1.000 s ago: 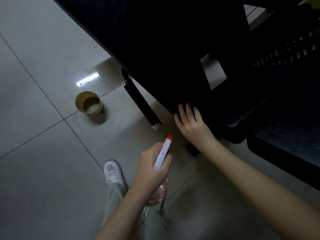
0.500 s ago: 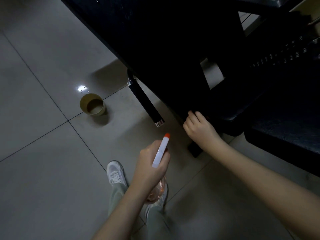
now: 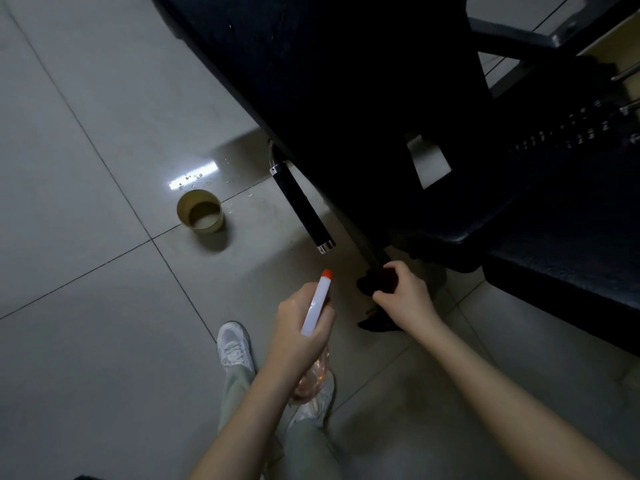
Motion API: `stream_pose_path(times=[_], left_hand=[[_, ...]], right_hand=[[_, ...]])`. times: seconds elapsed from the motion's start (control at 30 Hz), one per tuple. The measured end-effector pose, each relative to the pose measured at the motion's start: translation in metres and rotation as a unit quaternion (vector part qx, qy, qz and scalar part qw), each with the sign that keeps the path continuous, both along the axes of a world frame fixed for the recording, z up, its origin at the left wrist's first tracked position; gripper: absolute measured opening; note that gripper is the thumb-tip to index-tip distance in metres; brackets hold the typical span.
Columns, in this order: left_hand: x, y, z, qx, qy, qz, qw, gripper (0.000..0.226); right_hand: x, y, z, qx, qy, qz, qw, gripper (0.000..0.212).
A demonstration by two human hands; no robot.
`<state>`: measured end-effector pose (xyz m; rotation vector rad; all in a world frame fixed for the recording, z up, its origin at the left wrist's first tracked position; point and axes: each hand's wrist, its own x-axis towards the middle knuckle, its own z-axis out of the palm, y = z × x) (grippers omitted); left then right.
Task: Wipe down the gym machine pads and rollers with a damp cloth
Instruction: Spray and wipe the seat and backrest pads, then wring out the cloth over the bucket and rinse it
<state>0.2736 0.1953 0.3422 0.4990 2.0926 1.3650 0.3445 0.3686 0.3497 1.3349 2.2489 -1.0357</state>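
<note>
A big black back pad [image 3: 346, 81] of the gym machine slants across the top, with a black seat pad [image 3: 561, 271] to its right. A black handle bar [image 3: 303, 206] with chrome ends sticks out below the back pad. My right hand [image 3: 403, 292] grips a dark cloth [image 3: 375, 284] bunched at the pad's lower corner. My left hand [image 3: 299, 327] holds a clear spray bottle [image 3: 318, 306] with a white head and orange nozzle, pointing towards the pad.
A tan cup [image 3: 201, 211] stands on the grey tiled floor [image 3: 86, 237], left of the handle bar, beside water drops and a light glare. My white shoes [image 3: 233, 344] and light trousers are below my hands. Metal frame parts are at the upper right.
My right hand slid down from lying flat on the pad's lower edge and curled round the dark cloth at the corner. The left hand kept the spray bottle aimed the same way.
</note>
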Motion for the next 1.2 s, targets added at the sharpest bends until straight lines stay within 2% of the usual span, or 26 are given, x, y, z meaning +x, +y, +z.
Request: stream_pose_path(times=[0.1, 0.23, 0.33, 0.5, 0.63, 0.73, 1.2], left_hand=[[-0.004, -0.010, -0.002, -0.015, 0.018, 0.008, 1.000, 0.016], [-0.017, -0.026, -0.011, -0.031, 0.055, 0.011, 0.998, 0.018], [-0.033, -0.043, -0.025, -0.037, 0.053, 0.032, 0.997, 0.018], [-0.071, -0.078, -0.053, -0.055, 0.033, 0.068, 0.996, 0.034], [-0.109, -0.108, -0.094, -0.082, 0.011, 0.112, 0.990, 0.032], [-0.140, -0.130, -0.134, -0.116, 0.001, 0.145, 0.983, 0.041], [-0.272, -0.190, -0.337, -0.195, -0.007, 0.261, 0.946, 0.058]], right_hand=[[-0.010, -0.012, -0.001, -0.079, 0.008, -0.103, 0.992, 0.050], [-0.032, -0.032, -0.011, -0.185, 0.014, -0.194, 0.963, 0.048], [-0.053, -0.052, -0.027, -0.232, 0.006, -0.235, 0.944, 0.049], [-0.100, -0.091, -0.056, -0.286, -0.009, -0.292, 0.913, 0.047], [-0.149, -0.122, -0.092, -0.297, 0.001, -0.304, 0.905, 0.035], [-0.188, -0.143, -0.128, -0.309, -0.003, -0.292, 0.905, 0.027], [-0.325, -0.166, -0.305, -0.372, -0.003, -0.188, 0.909, 0.031]])
